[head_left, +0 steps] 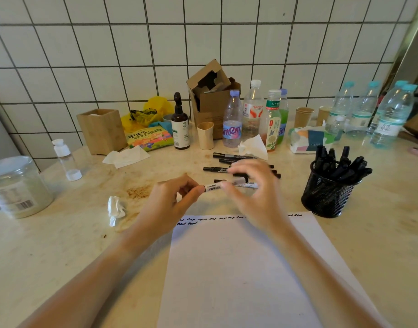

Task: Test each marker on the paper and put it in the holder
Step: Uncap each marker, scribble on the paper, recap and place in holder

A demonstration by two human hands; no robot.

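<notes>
A marker (pixel 214 187) with a white label is held level above the table, just beyond the paper (pixel 246 268). My left hand (pixel 172 202) pinches its left end. My right hand (pixel 253 192) is blurred and its fingers curl round the marker's right part. Several black markers (pixel 231 162) lie on the table behind my hands. The black mesh holder (pixel 326 195) stands to the right, packed with several markers. A row of short black squiggles (pixel 203 220) runs along the paper's top edge, with a second short row at the left.
A crumpled tissue (pixel 117 209) lies left of the paper. A plastic jar (pixel 16 185) and small bottle (pixel 65 157) stand at the left. Bottles (pixel 233 119), a cardboard box (pixel 212 100), paper cups, a wooden box (pixel 101 131) and a tissue pack (pixel 307 140) line the tiled wall.
</notes>
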